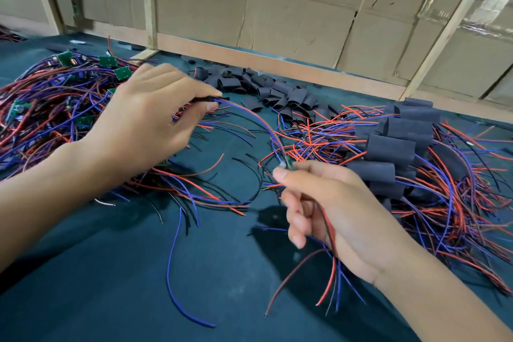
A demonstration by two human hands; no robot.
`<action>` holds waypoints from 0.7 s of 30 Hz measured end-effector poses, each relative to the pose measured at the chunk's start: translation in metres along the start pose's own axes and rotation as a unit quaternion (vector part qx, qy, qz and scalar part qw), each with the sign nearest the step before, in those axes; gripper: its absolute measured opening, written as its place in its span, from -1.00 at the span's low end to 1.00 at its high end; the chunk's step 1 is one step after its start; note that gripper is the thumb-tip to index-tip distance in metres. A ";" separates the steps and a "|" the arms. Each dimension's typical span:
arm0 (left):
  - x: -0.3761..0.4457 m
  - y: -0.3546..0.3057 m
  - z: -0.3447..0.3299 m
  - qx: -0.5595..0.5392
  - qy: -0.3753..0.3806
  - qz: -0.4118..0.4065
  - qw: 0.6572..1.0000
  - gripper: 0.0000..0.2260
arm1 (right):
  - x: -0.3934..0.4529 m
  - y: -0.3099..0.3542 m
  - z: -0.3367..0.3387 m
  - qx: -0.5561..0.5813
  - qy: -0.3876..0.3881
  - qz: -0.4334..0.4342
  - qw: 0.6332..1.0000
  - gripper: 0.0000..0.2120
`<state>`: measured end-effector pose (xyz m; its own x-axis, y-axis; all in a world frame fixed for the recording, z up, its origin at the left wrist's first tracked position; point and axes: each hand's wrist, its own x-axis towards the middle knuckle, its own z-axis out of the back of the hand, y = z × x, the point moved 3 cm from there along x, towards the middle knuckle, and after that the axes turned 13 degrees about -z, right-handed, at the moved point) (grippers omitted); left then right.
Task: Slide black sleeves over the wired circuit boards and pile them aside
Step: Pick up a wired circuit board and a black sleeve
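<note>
left hand [144, 119]: pinching wires [249, 116] | right hand [327, 211]: fingers clamped on board [290, 165] | sleeves [266, 89] behind | sleeved pile [397, 141] right

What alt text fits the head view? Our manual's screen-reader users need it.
Two hands stretch red and blue wires over a dark green table: the left hand pinches the wire ends, the right hand grips a small circuit board. Bare boards lie left, loose black sleeves behind, sleeved boards right.
</note>
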<state>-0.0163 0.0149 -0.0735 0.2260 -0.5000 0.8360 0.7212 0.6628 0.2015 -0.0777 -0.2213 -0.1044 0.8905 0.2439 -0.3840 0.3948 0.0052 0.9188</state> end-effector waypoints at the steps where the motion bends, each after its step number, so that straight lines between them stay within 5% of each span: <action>1: 0.001 0.001 0.001 0.022 0.011 -0.024 0.999 -0.81 | 0.002 0.002 0.002 0.014 -0.004 0.011 1.000 -0.80; 14: 0.013 -0.042 -0.001 0.029 0.079 -0.204 0.975 -0.73 | -0.003 0.009 0.003 0.055 0.041 0.075 0.995 -0.82; 21: 0.012 -0.053 -0.008 -0.016 0.093 -0.221 0.971 -0.72 | -0.005 0.013 0.006 0.091 -0.031 0.077 0.992 -0.84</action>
<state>-0.0466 -0.0310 -0.0778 0.0023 -0.8258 0.5640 0.7940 0.3444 0.5009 -0.0755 -0.2285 -0.0915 0.9533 0.1688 -0.2503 0.2823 -0.2047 0.9372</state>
